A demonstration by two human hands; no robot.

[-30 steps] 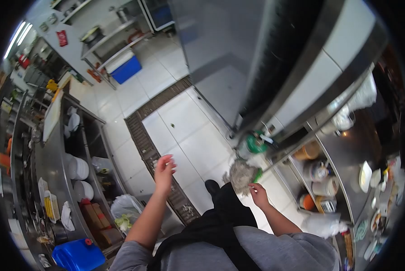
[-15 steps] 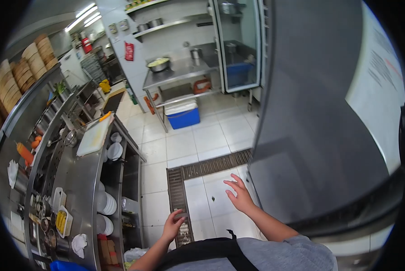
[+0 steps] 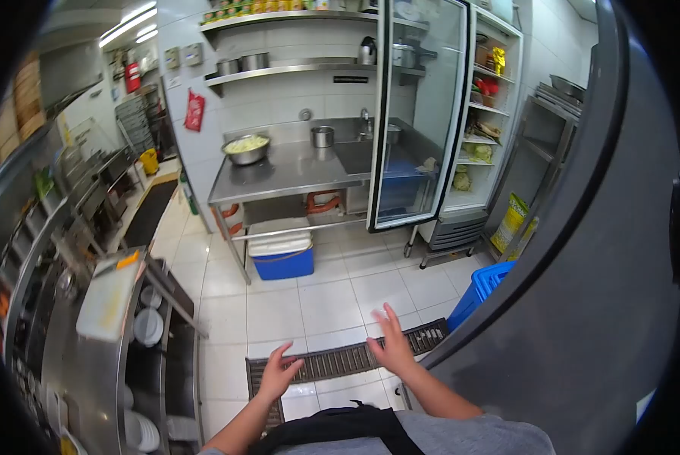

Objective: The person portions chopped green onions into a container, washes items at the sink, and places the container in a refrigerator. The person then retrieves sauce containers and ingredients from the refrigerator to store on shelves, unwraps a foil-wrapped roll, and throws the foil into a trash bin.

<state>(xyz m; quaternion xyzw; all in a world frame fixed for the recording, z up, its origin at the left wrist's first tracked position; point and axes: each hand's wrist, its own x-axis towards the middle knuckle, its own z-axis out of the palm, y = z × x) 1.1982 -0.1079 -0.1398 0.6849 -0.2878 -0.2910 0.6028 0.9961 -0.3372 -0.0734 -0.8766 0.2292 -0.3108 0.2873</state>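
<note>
My left hand (image 3: 279, 373) hovers over the floor drain grating with its fingers apart and nothing in them. Higher and to the right, my right hand (image 3: 392, 345) is also raised, fingers spread and slightly blurred, holding nothing. Both hands touch nothing. Below them runs the metal drain grating (image 3: 332, 364) set in white floor tiles (image 3: 326, 307). Ahead, a tall display fridge (image 3: 495, 114) stands with its glass door (image 3: 419, 114) swung open; its shelves carry vegetables and packages. Left of that door is a steel sink table (image 3: 294, 180) bearing a metal bowl (image 3: 247, 157) of pale chopped food and a steel pot (image 3: 322, 136).
A steel counter (image 3: 90, 371) with a cutting board (image 3: 112, 296) and stacked white bowls (image 3: 141, 431) lines the left. A large grey door or cabinet (image 3: 552, 318) fills the right. A blue cooler box (image 3: 283, 262) sits under the table, and a blue bin (image 3: 480, 292) stands right.
My view has moved forward and turned right, bringing the open fridge's shelves and the blue bin into sight. Both hands stay raised and open; my left hand's fingers are spread more.
</note>
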